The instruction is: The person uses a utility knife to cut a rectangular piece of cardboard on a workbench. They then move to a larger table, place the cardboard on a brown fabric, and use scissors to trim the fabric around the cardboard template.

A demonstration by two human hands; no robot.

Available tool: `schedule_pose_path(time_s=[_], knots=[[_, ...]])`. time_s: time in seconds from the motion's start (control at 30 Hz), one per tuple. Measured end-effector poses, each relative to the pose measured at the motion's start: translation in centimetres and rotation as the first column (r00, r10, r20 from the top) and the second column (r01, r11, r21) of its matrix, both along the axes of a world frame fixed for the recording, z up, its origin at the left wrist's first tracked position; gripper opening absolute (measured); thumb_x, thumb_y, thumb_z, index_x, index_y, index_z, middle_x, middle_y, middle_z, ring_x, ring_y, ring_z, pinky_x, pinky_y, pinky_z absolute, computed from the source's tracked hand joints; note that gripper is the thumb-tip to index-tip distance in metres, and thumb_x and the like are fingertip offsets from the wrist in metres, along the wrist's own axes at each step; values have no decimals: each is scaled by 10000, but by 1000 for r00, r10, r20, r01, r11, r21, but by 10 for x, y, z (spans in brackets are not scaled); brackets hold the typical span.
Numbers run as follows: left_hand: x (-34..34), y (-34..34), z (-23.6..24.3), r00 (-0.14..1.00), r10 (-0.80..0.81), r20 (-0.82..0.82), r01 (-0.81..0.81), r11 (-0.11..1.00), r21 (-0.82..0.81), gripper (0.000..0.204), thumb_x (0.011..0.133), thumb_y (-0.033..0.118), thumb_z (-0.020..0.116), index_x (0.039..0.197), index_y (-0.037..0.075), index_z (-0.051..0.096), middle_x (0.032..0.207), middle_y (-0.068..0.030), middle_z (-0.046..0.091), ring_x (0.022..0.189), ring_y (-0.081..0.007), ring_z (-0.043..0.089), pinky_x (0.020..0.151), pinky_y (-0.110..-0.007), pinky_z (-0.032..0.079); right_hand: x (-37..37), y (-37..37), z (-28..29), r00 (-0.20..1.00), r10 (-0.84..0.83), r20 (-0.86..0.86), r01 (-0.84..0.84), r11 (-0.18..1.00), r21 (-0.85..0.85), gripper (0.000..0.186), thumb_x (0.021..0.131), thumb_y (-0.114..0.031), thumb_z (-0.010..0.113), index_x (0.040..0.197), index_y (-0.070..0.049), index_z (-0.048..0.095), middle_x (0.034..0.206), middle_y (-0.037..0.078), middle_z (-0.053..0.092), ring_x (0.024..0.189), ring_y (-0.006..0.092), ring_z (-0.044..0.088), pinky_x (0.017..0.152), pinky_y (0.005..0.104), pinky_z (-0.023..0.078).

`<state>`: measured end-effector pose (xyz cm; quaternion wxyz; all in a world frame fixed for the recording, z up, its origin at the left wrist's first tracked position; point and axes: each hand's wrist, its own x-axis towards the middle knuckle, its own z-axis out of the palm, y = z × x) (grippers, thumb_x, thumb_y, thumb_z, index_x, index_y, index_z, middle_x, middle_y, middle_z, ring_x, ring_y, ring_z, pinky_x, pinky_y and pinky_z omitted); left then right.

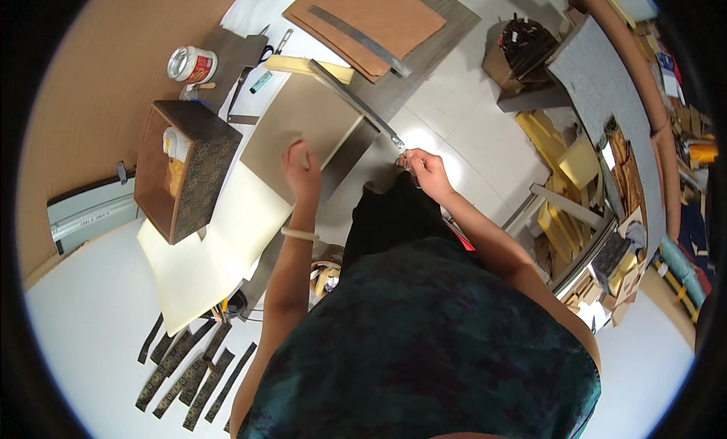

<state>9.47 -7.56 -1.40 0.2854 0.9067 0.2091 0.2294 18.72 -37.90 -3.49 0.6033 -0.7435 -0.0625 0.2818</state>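
Observation:
My left hand [304, 174], with a pale bangle on the wrist, hovers over a flat beige panel [291, 113] on the table. Its fingers are loosely curled and apart, and nothing shows in them. A long metal ruler [352, 98] lies slantwise over the panel's far right edge, its end sticking out past the table. Close to that end, my right hand [428, 174] is closed in a pinch. Whatever is between its fingertips is too small or hidden to name.
Brown sheets [371, 22] lie at the far end under a second metal ruler [356, 39]. On the left stand a patterned open box [198, 178] and a white jar [191, 64]. Dark patterned strips [185, 371] lie lower left. A bin [522, 53] stands on the floor beyond.

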Motion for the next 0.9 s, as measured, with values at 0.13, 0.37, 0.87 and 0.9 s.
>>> schedule_pose_path(time_s=[0.13, 0.37, 0.87, 0.9], knots=[[54, 21, -24, 999, -37, 6, 37, 999, 11, 251, 852, 10, 662, 1096, 64, 669, 1175, -155, 675, 1141, -400, 581, 1016, -486, 458, 20, 17, 0, 970, 109, 219, -78, 986, -144, 256, 1035, -257, 607, 1033, -37, 738, 679, 139, 657, 577, 247, 626, 578, 376, 496], [119, 51, -44, 985, -38, -166, 37, 999, -10, 284, 874, 46, 644, 1158, 47, 657, 1287, -169, 633, 1253, -400, 527, 1088, -467, 434, 61, 72, 14, 823, 138, 551, 113, 911, -396, 245, 1034, -275, 604, 981, -52, 690, 734, 192, 666, 674, 415, 655, 607, 485, 519], [148, 48, -80, 937, -31, -347, 102, 977, 189, 793, 994, 484, 506, 1577, -19, 315, 1680, -233, 229, 1568, -420, 142, 1266, -598, 27, 57, 72, -14, 858, 206, 470, -7, 921, -389, 297, 1035, -289, 626, 1124, -21, 720, 787, 134, 726, 565, 255, 710, 603, 359, 565], [148, 49, -80, 933, -34, -357, 107, 977, 187, 806, 994, 498, 515, 1581, -14, 309, 1683, -232, 222, 1569, -418, 136, 1266, -596, 26, 57, 73, -11, 871, 205, 448, -22, 924, -381, 299, 1036, -287, 628, 1127, -18, 719, 788, 131, 727, 556, 243, 711, 598, 348, 564]])
